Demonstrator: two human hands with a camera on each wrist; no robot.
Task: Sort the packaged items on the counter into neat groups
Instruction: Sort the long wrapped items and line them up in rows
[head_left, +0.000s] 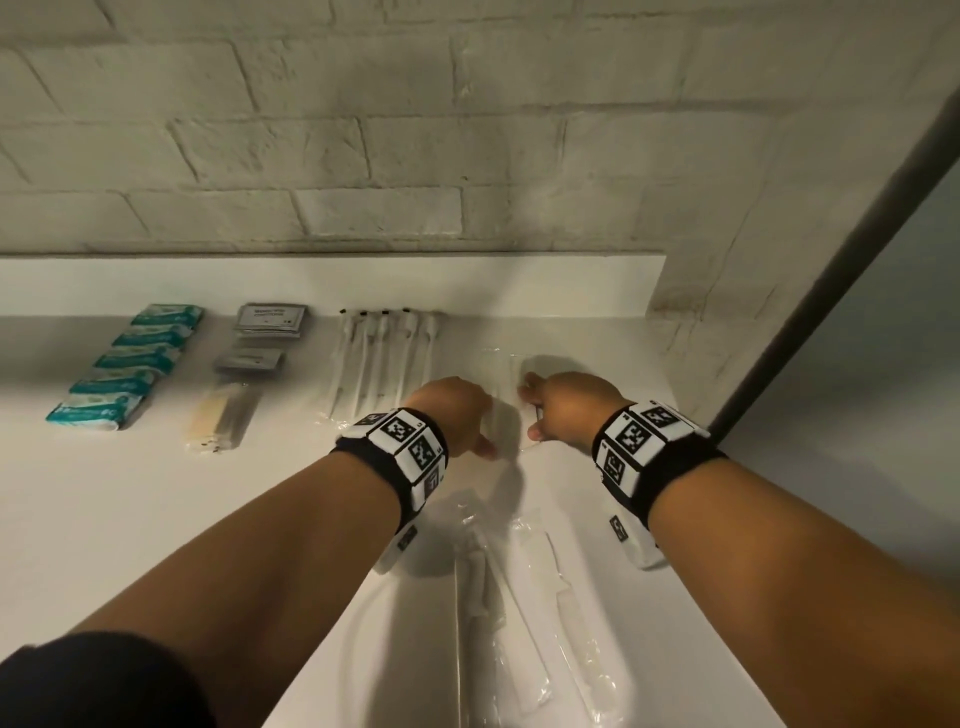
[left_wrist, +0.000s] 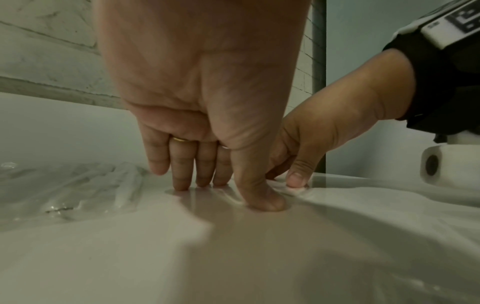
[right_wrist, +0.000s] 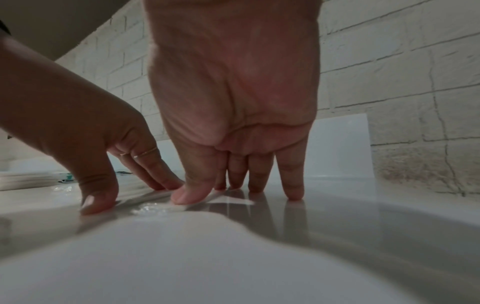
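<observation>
Both forearms reach forward over the white counter (head_left: 156, 493), wrists bent down, palms facing the surface. The left hand (head_left: 452, 410) has straight fingers (left_wrist: 182, 181) and thumb planted tip-down on a clear packet (head_left: 506, 410) that lies flat near the counter's back right corner. The right hand (head_left: 566, 410) does the same from the other side: its fingers (right_wrist: 293, 185) stand straight on the surface and its thumb presses the packet's near end. Neither hand curls round anything; both press.

Each wrist wears a black band (head_left: 670, 467) with white blocks printed in black square codes. Two thin rings show on the left hand's fingers.

Along the back edge run a row of teal packs (head_left: 130, 364), grey sachets (head_left: 270, 325), a tan packet (head_left: 223, 415) and a bundle of clear-wrapped sticks (head_left: 379, 358). The top sachet carries dark lettering, too blurred to read; the teal packs' print is equally unreadable.

Two more clear packets (head_left: 519, 597) lie in the white basin (head_left: 405, 649) below the forearms. The contents of the pressed packet cannot be made out; the film nearly vanishes against the counter.
</observation>
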